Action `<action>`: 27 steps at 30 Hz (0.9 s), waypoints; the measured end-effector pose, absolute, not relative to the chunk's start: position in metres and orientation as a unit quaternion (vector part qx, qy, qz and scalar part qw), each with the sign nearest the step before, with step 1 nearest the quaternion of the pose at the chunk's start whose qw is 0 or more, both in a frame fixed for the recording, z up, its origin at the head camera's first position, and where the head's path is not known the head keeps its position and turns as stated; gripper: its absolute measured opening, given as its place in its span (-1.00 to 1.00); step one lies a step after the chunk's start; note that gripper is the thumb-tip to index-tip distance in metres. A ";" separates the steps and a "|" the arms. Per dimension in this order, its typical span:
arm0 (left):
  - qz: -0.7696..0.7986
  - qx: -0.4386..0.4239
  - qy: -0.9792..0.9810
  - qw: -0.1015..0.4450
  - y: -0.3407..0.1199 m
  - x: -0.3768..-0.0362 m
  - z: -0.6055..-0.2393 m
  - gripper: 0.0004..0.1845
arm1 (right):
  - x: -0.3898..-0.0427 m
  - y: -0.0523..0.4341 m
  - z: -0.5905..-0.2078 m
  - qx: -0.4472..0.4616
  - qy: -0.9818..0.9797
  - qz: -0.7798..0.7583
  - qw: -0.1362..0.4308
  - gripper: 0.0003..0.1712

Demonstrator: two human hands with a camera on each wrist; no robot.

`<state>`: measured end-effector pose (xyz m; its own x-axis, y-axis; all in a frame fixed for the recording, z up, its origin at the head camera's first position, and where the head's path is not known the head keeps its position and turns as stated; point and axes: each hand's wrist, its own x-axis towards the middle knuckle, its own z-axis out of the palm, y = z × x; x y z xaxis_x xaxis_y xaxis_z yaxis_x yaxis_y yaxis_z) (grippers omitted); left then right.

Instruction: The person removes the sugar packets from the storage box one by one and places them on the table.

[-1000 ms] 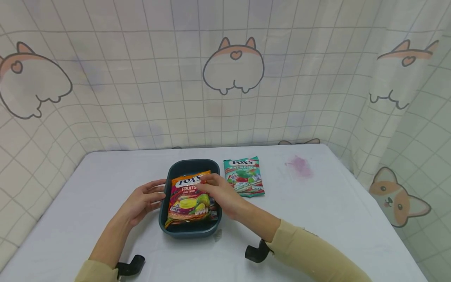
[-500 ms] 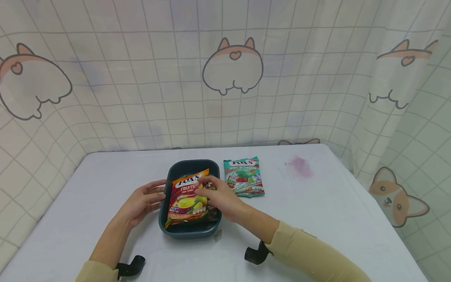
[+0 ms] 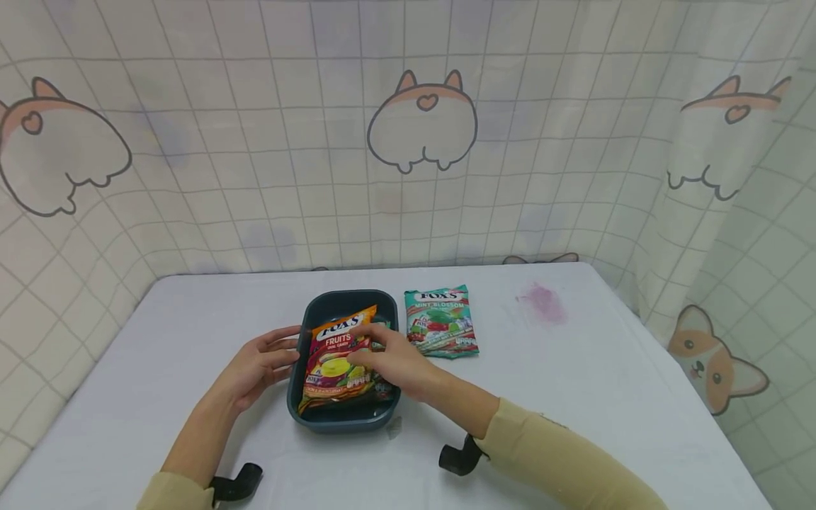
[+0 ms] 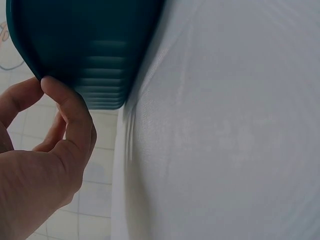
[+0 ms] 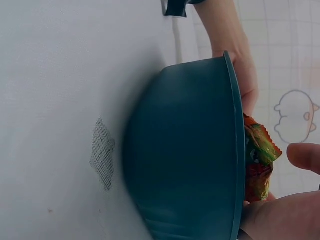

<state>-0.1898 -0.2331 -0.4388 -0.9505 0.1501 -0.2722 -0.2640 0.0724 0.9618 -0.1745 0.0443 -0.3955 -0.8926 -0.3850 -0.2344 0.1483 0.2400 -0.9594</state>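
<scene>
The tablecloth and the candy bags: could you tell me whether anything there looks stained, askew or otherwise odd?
Yes. A faint purple stain marks the white tablecloth right of the mint candy bag. The fruit candy bag lies slanted in the dark teal tray, its top edge riding over the rim.

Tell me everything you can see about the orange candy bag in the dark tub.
The orange candy bag is a glossy, plastic-looking pouch printed FOX'S FRUITS, orange at the top, red lower down, with yellow-green fruit pictures. It lies face up, slightly tilted, inside the dark teal tub on the white table. The right hand rests on its right part. The left hand touches the tub's left wall, not the bag.
</scene>
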 end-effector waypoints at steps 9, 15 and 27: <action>0.678 -0.040 0.718 0.151 -0.233 -0.190 -0.440 -0.34 | -0.176 0.041 -0.397 -0.070 0.778 -0.587 0.214 -0.45; 0.677 -0.035 0.719 0.152 -0.232 -0.190 -0.439 -0.34 | -0.180 0.037 -0.399 -0.081 0.804 -0.551 0.206 -0.42; 0.680 -0.035 0.715 0.155 -0.231 -0.190 -0.438 -0.32 | -0.182 0.033 -0.403 -0.118 0.817 -0.527 0.202 -0.35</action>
